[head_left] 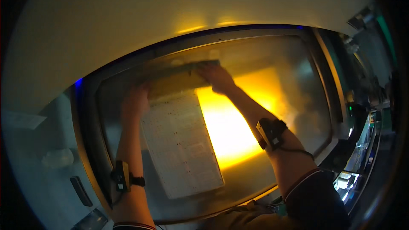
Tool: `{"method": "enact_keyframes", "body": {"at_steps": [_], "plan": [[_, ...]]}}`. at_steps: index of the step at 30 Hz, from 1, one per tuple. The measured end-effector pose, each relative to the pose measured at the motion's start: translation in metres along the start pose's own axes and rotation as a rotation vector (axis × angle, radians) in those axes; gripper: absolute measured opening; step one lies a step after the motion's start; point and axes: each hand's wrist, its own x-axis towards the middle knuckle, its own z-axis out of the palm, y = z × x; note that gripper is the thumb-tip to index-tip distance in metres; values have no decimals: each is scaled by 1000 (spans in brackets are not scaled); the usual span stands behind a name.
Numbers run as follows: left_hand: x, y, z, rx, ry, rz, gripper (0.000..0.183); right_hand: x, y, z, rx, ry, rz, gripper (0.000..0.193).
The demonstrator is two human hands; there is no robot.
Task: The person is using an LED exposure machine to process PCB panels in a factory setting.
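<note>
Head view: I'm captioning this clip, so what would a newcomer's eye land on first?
A bright yellow glow burns at the centre of a large framed glass bed. Left of it lies a pale, finely printed sheet. Both hands, left hand and right hand, reach to a dark strip at the sheet's far edge.

Both hands [135,100] [217,78] grip bar [187,69] above pale panel [181,145], glowing bed [294,102].

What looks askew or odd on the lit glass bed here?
The pale rectangular sheet lies turned at a slant to the frame of the glass bed, not square with it. Both the left hand and right hand rest by its top edge. No damage or spill shows.
</note>
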Motion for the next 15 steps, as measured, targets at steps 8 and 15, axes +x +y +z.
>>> {"method": "enact_keyframes", "body": {"at_steps": [8, 15], "plan": [[-380, 82, 76, -129, -463, 128, 52, -350, -156, -73, 329, -509, -222, 57], [-479, 156, 50, -158, -310, 254, 54, -461, -187, -78, 389, -499, -167, 68]]}}
